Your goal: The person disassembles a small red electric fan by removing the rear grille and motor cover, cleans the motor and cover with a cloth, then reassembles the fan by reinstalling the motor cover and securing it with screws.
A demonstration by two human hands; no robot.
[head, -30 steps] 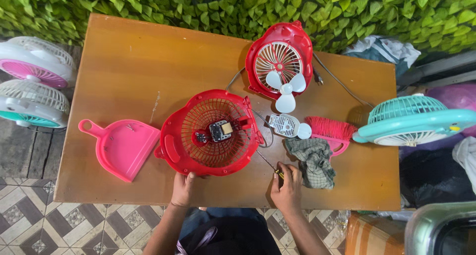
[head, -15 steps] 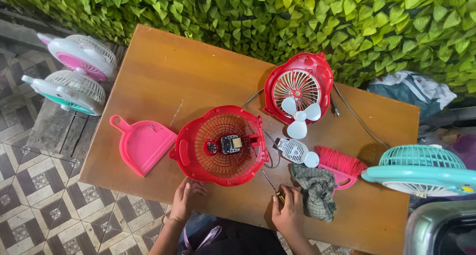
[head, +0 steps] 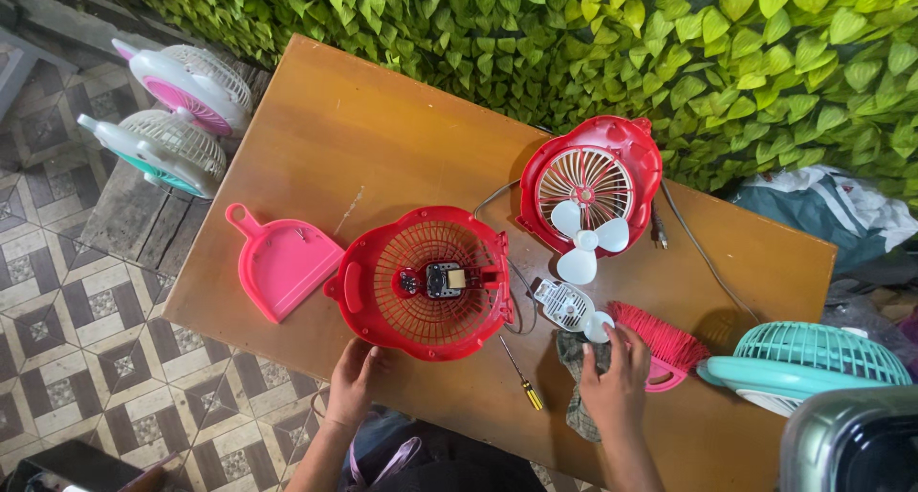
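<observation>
A red fan shell [head: 382, 310] with a grille and a small motor [head: 443, 280] in its middle lies on the wooden table [head: 382, 148]. My left hand [head: 352, 385] rests at the table's near edge, fingertips touching the shell's lower rim. My right hand [head: 617, 389] lies flat on a grey-green cloth [head: 571, 350], fingers reaching towards a white motor part [head: 564, 306] and a pink brush [head: 665, 341]. A yellow-handled screwdriver [head: 521, 372] lies loose on the table between my hands.
A second red fan shell [head: 631, 153] with white blades [head: 585, 243] and a cable [head: 703, 253] lies behind. A pink dustpan [head: 282, 262] sits to the left, and a teal fan [head: 813, 358] at the right. Two more fans [head: 182, 109] stand on the floor at the left. A leafy hedge [head: 669, 52] borders the far side.
My right hand let go of the screwdriver, which now lies on the table, and moved right onto the cloth. The view has shifted; my left hand stays at the red shell.
</observation>
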